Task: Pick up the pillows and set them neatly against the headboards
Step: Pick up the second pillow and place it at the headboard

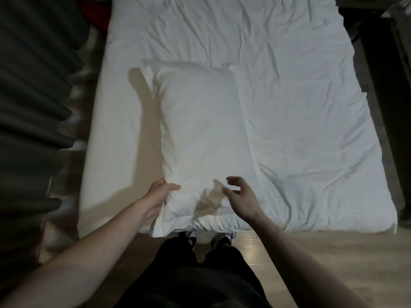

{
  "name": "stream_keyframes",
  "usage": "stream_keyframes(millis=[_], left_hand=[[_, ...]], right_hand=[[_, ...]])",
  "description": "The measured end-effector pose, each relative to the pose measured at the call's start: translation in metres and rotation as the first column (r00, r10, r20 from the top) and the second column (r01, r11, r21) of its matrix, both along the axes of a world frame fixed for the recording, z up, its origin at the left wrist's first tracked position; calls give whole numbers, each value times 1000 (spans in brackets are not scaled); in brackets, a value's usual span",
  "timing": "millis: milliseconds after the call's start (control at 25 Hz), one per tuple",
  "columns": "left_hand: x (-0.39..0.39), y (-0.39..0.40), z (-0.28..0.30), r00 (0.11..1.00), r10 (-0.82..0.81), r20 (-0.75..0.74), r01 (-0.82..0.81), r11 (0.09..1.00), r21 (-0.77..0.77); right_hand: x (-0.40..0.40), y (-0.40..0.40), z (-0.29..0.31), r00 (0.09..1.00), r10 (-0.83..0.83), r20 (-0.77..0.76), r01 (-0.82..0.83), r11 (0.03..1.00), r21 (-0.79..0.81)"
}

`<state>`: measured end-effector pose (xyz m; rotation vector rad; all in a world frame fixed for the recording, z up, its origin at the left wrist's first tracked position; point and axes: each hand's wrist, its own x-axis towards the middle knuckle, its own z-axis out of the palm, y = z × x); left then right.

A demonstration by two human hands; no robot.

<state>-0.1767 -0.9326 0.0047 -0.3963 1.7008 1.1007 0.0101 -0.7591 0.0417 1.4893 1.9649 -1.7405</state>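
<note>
The left hand (160, 190) grips the near left corner of the white pillow (200, 134) lying on the bed (300, 121), while the right hand (241, 197) hovers just beside it, fingers loosely spread, holding nothing.

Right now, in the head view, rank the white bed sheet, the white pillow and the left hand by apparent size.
1. White bed sheet, largest.
2. White pillow.
3. Left hand, smallest, though nearest the camera; it grips the pillow's corner.

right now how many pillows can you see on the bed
1. The pillow lies on the near left part of the bed, its near corner gripped by the left hand. Others may be out of view.
</note>
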Motion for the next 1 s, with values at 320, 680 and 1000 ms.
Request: stream_keyframes(millis=[320, 680, 1000], left_hand=[[-8, 24, 116, 678, -433, -594, 592, 801, 92], [-13, -46, 212, 187, -630, -754, 919, 384, -93], [-40, -95, 223, 345, -529, -776, 700, 695, -163]], right_hand=[[-36, 18, 59, 943, 295, -152, -202, 873, 443], [-118, 10, 112, 441, 831, 338, -761, 146, 632], [-109, 21, 110, 564, 795, 223, -647, 259, 717]])
